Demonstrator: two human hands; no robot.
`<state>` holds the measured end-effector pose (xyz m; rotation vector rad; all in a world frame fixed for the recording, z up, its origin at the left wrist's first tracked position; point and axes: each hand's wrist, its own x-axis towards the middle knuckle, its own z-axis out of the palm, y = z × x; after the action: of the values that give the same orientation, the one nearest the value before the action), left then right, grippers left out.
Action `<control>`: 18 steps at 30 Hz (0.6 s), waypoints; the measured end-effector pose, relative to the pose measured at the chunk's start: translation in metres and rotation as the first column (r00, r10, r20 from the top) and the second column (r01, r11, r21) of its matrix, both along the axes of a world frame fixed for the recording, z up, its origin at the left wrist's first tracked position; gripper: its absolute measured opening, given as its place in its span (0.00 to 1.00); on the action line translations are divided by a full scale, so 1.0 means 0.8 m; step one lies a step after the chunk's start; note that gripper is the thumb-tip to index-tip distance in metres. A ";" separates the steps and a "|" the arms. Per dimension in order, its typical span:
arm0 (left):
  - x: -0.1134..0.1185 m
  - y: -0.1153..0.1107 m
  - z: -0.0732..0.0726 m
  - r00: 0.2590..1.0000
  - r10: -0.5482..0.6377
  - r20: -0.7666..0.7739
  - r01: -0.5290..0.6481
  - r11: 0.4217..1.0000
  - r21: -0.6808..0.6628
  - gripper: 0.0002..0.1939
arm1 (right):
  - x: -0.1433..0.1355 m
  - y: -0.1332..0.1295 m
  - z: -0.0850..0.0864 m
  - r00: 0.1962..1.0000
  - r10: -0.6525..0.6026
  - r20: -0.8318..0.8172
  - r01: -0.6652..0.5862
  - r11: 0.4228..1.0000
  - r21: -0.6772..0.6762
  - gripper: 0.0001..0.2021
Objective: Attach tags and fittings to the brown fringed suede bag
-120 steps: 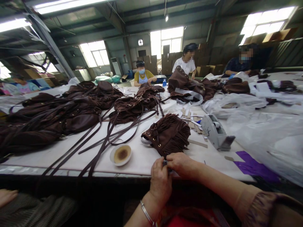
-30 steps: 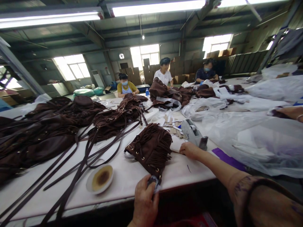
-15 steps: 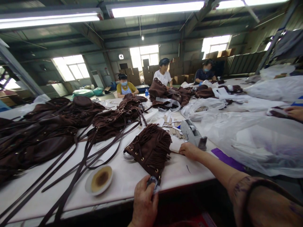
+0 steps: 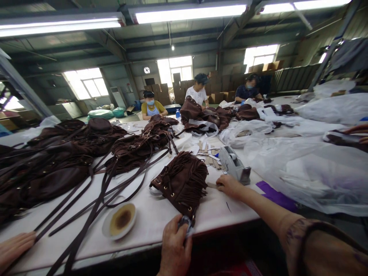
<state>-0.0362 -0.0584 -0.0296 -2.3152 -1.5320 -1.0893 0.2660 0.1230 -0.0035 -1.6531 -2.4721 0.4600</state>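
A dark brown fringed bag (image 4: 179, 178) with gold eyelets lies tilted on the white-covered table. My left hand (image 4: 175, 243) is closed at the bag's near corner, thumb and fingers around a crumpled piece of greyish plastic film (image 4: 186, 225). Whether it also grips the bag's edge is hard to see. To the bag's right, my right hand (image 4: 230, 186) rests low over the table, its fingers pinching a narrow beige card strip (image 4: 212, 185). The strip's far end reaches the fringe. Just beyond that hand stands a grey tape dispenser (image 4: 233, 165).
Several card strips (image 4: 208, 153) lie behind the bag. Brown bags with long straps (image 4: 97, 207) cover the left, near a white bowl (image 4: 119, 221) with brown residue. Clear plastic bags (image 4: 299, 172) spread rightward. Other people's hands show at the left (image 4: 17, 247) and right edges; co-workers sit opposite.
My right hand has shifted slightly left with the card strip. The tape dispenser looks turned a little. Another person's hand has appeared on the straps at the lower left. My left hand stays put.
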 end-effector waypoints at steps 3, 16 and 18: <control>0.000 0.000 -0.003 1.000 0.002 0.001 -0.002 1.000 -0.017 0.12 | -0.006 -0.001 -0.002 0.998 -0.044 0.034 0.044 0.999 0.006 0.11; -0.002 0.000 -0.004 1.000 0.001 0.000 -0.001 1.000 -0.003 0.13 | -0.012 -0.020 0.004 0.997 -0.078 0.001 0.078 0.995 0.058 0.09; -0.003 0.001 -0.007 1.000 -0.003 -0.006 0.003 1.000 0.007 0.13 | -0.013 -0.020 0.003 0.997 -0.080 0.003 0.080 0.995 0.053 0.10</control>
<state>-0.0389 -0.0578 -0.0353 -2.3157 -1.5205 -1.0852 0.2556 0.1069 -0.0008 -1.7274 -2.3895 0.3771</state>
